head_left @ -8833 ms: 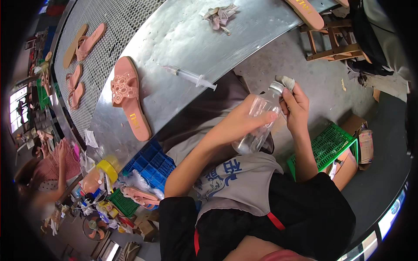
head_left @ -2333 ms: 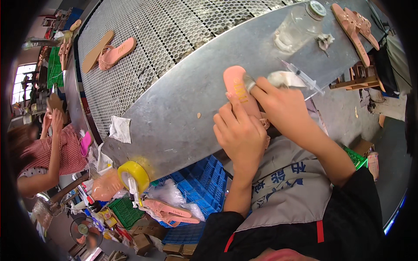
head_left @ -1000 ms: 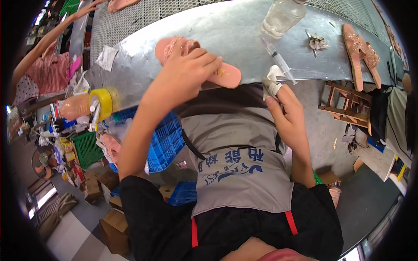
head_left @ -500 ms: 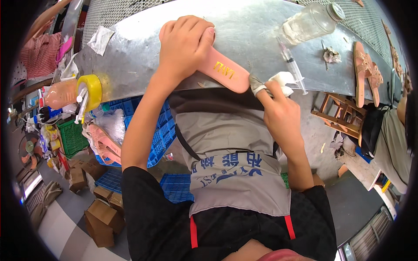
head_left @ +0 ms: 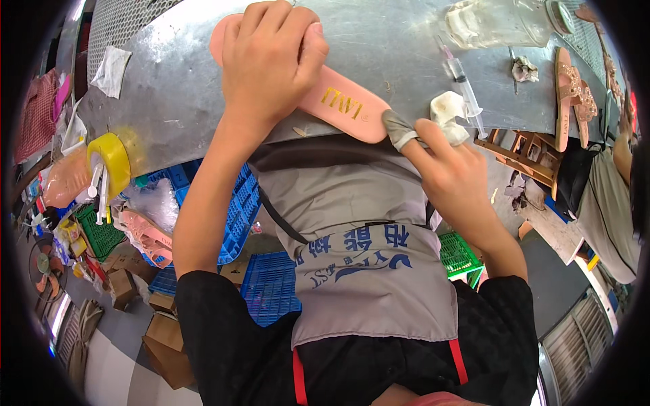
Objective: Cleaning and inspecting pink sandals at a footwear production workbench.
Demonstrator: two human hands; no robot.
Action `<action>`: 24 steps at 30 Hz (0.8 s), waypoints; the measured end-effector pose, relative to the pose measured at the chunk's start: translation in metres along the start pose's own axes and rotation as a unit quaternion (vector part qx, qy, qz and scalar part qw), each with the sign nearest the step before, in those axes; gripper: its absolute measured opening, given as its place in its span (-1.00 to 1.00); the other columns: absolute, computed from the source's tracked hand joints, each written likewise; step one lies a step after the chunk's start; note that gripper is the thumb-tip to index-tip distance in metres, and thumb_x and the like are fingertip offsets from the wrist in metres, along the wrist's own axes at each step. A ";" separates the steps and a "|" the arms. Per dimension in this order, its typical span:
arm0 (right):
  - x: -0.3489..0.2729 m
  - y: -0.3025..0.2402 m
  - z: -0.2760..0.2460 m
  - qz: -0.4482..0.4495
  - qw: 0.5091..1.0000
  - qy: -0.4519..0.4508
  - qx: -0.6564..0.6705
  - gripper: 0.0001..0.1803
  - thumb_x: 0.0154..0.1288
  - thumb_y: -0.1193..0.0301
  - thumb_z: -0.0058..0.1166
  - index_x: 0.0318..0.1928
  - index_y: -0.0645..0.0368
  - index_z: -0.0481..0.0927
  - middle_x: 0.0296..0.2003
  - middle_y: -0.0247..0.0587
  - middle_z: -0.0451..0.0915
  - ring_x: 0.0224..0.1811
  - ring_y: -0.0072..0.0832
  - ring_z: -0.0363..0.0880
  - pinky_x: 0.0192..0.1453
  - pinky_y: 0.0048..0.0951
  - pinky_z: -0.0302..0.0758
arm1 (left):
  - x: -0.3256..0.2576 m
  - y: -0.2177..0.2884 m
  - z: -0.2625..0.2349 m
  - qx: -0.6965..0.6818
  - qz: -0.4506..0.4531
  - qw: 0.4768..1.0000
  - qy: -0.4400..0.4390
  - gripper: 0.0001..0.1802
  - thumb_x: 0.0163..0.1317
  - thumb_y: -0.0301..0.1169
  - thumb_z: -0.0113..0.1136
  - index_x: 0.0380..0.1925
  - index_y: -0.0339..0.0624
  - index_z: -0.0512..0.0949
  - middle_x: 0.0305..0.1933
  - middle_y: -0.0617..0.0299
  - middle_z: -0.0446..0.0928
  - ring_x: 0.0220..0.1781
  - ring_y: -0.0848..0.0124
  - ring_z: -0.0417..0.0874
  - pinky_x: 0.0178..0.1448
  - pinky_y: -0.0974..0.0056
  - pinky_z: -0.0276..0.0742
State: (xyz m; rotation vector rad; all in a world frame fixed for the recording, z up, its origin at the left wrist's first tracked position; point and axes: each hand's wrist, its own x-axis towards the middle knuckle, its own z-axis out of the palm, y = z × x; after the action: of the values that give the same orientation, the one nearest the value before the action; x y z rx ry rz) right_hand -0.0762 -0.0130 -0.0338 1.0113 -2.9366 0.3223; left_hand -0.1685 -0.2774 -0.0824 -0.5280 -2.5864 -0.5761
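Clamping left fingers [head_left: 267, 21] around sandal [head_left: 347, 108] near table edge [head_left: 186, 151], right fingers [head_left: 433, 140] on cloth [head_left: 399, 130].

Left hand [head_left: 271, 64] lies palm down, fingers [head_left: 256, 19] bent; right hand [head_left: 450, 162] points inward, forearm [head_left: 491, 233] slanting

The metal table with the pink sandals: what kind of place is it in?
Probably a small shoe workshop. The left hand holds a pink sandal over a metal table, two similar sandals lie at the right, and a syringe lies between.
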 end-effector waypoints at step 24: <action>0.015 -0.010 -0.003 0.000 0.999 -0.048 -0.020 -0.70 0.12 0.50 0.16 -0.08 0.11 0.68 -0.24 -0.35 0.50 -0.59 -0.44 0.58 -0.51 -0.40 0.51 | -0.003 0.005 0.008 0.007 -0.002 1.000 0.019 -0.79 0.47 -0.28 0.07 -0.23 -0.08 0.65 -0.19 0.26 0.60 0.03 0.23 0.60 0.16 0.08 0.35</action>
State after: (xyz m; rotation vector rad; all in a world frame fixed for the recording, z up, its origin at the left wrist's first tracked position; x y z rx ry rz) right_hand -0.0823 -0.0293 -0.0280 1.0497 -3.0138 0.2195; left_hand -0.1664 -0.2698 -0.0892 -0.5032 -2.5549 -0.5632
